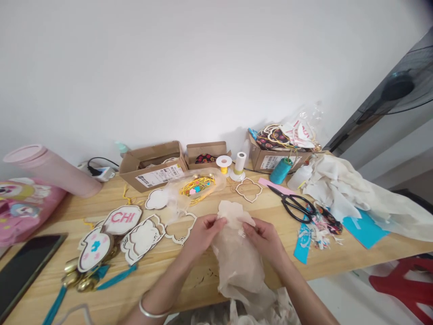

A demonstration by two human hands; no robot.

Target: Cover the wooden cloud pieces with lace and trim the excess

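My left hand (203,234) and my right hand (265,240) pinch the upper part of a crumpled sheer beige fabric (238,271) at the table's front. The fabric hangs down over the table edge, and a small white flower shape (241,233) shows on it. Just left of my left hand lies a hollow cloud-shaped wooden frame (181,228). Beyond the fabric lies a similar, smaller frame (248,190). Black-handled scissors (292,204) rest to the upper right of my right hand.
The wooden table (162,280) holds decorated plaques, one marked "CHI" (121,220), a dark tablet (25,275), and yellow cord in clear plastic (198,187). Cardboard boxes (152,165), teal thread (280,171), a pink flask (54,171) and white cloth (352,194) surround them. A red stool (402,284) stands right.
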